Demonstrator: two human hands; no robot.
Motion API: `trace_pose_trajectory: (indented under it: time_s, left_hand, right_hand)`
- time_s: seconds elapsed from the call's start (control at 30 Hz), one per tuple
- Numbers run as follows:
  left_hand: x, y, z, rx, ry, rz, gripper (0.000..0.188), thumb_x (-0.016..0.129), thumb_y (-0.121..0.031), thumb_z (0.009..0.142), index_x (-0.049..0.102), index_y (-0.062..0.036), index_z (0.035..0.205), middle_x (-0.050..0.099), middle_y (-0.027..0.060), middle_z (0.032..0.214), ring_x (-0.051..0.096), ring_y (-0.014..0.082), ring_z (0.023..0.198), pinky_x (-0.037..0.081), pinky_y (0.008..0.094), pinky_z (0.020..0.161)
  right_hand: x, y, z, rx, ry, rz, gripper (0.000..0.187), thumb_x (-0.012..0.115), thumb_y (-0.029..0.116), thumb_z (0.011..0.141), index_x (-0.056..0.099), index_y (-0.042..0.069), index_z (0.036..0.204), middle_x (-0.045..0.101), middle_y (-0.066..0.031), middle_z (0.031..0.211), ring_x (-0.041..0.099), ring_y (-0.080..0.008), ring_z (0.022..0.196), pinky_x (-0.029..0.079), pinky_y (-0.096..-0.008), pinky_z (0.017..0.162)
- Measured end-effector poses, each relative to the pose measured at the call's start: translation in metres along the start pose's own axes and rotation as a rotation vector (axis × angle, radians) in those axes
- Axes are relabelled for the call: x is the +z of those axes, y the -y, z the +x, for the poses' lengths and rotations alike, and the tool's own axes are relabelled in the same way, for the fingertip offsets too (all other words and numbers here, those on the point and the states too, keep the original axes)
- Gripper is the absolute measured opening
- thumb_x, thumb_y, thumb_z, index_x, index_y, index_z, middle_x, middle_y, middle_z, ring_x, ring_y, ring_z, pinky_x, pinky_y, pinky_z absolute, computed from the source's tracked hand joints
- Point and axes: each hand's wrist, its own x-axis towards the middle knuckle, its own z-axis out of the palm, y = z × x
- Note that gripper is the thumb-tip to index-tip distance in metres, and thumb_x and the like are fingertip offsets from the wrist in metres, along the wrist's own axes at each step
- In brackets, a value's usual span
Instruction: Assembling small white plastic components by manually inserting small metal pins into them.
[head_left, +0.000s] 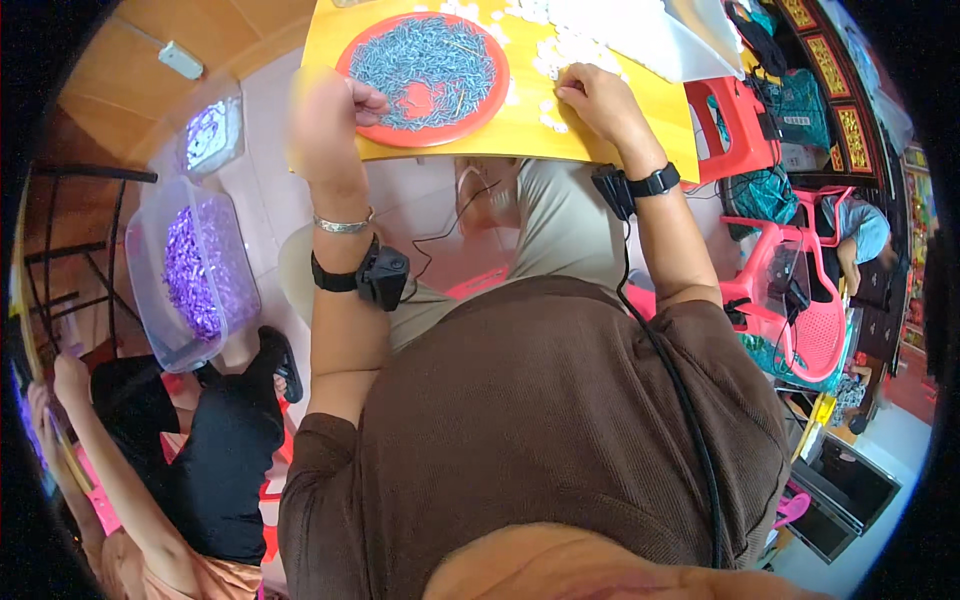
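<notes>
A round red tray (418, 140) on the yellow table holds a heap of small blue-grey screws (430, 60), with a bare red patch near its front. At the tray's left rim is my left hand (335, 112), partly smeared by motion, its fingers curled together; whatever they grip is hidden. My right hand (602, 100) rests at the table's right part, thumb and fingertips pinched beside small white pieces (575, 55). I cannot make out what is in that pinch. More white pieces lie scattered beyond the tray and between it and my right hand.
The yellow table (520, 135) ends just before my knees. A translucent bin (705, 45) stands at its far right, near a red stool (735, 130). On the floor at left is a clear tub (150, 290) of purple pieces (195, 265). Another person (200, 460) sits at lower left.
</notes>
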Motion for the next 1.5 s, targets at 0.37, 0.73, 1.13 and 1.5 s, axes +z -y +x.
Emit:
trace_pose_trajectory:
  time_s: [0.37,0.73,1.13,1.5]
  left_hand:
    - [-0.038,0.033,0.027,0.216,-0.215,0.53,0.022,0.053,-0.015,0.084,0.06,0.0051,0.079,0.062,0.0089,0.081,0.057,0.0163,0.074,0.044,0.0255,0.07]
    - [-0.043,0.048,0.032,-0.106,-0.086,0.334,0.02,0.052,-0.013,0.085,0.063,0.0041,0.082,0.062,0.006,0.081,0.054,0.0129,0.078,0.042,0.0243,0.075]
    - [-0.045,0.04,0.037,-0.133,-0.162,0.122,0.02,0.048,-0.016,0.089,0.061,-0.0024,0.084,0.06,0.0019,0.077,0.055,0.0098,0.071,0.042,0.0215,0.065]
    - [-0.051,0.037,0.033,-0.153,-0.151,0.16,0.019,0.048,-0.018,0.088,0.062,-0.0057,0.083,0.06,-0.0003,0.076,0.052,0.0076,0.068,0.039,0.0202,0.061]
  right_hand:
    - [-0.018,0.028,-0.005,-0.036,0.031,0.115,0.022,0.065,0.021,0.079,0.064,0.004,0.093,0.064,-0.0127,0.084,0.062,-0.0249,0.073,0.049,-0.0331,0.067]
    - [-0.009,0.067,0.02,-0.201,0.062,-0.058,0.022,0.059,0.02,0.08,0.064,0.005,0.095,0.062,-0.0128,0.083,0.06,-0.0308,0.08,0.048,-0.0393,0.072]
    - [-0.009,0.011,0.079,-0.222,0.011,-0.009,0.023,0.06,0.022,0.081,0.067,0.007,0.097,0.066,-0.0137,0.08,0.064,-0.0272,0.073,0.05,-0.0327,0.069]
    - [0.017,0.03,0.119,-0.234,0.035,-0.072,0.024,0.061,0.027,0.076,0.067,0.01,0.092,0.066,-0.0117,0.08,0.063,-0.0296,0.076,0.049,-0.0393,0.069]
